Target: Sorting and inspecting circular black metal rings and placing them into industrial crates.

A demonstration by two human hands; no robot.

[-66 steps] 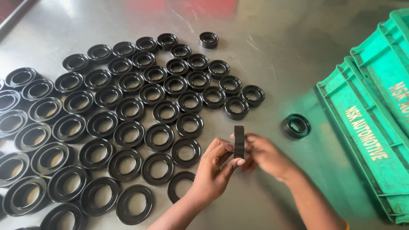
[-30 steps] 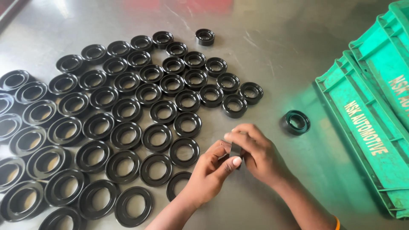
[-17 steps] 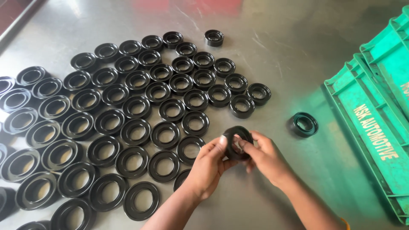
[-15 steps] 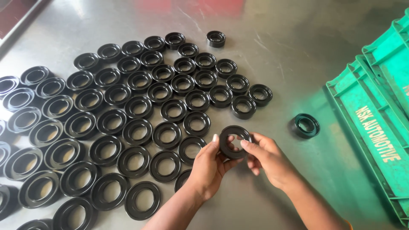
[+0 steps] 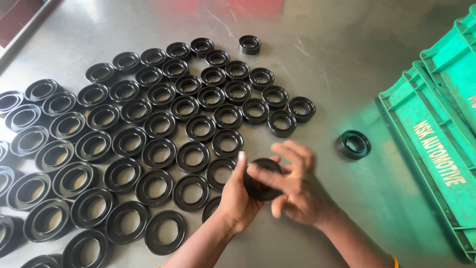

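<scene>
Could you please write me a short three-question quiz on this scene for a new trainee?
1. True or false: both hands hold one black rubber ring.
2. Which lies alone near the green plastic crates: A) a single ring, B) a stack of rings, C) a tool?
3. What surface do the rows of rings lie on?

Key: 1 true. 2 A. 3 A scratched metal table.

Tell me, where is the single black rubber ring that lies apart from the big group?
In the head view, the single black rubber ring lies alone on the grey metal table, right of the grouped rings and just left of the green plastic crates.
</scene>
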